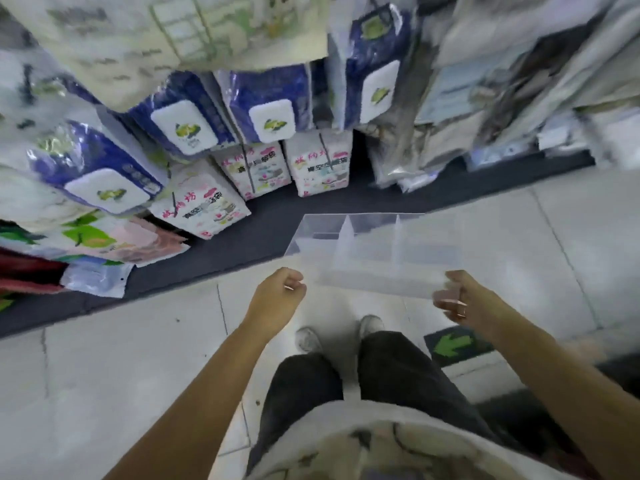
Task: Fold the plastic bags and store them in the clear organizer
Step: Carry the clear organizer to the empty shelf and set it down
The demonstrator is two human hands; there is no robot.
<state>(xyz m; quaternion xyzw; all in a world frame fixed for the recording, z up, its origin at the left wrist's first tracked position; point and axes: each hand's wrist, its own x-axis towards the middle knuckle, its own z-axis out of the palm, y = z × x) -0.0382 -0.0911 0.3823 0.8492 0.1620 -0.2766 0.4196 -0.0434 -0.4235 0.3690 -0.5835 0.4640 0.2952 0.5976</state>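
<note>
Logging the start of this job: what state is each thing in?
organizer: held above the floor, compartments look empty.
left hand: fingers curled on the organizer's near left corner.
right hand: fingers curled on its near right corner.
blue packs: stacked, untouched.

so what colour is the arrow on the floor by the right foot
Bright green arrow on a dark floor sign, seen in the head view.

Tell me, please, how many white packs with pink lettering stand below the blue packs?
3 white packs with pink lettering: left, middle, right, side by side on the dark base beneath the blue packs. Others may be hidden behind them.
</note>
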